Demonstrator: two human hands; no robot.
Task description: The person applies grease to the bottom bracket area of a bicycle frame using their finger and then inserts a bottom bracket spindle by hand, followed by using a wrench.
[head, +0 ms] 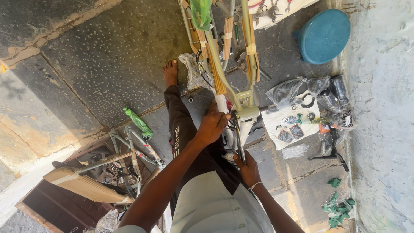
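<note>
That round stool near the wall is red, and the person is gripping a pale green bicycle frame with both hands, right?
Not quite: the head view shows the round stool is blue-green, not red. The left hand and right hand do grip the pale green bicycle frame.

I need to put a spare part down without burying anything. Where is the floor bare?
Bare dark stone floor lies left of the bicycle frame, beyond the bare foot. A smaller patch lies between the white sheet of small parts and the green wrappers. It is crowded around that sheet and the blue stool.
</note>
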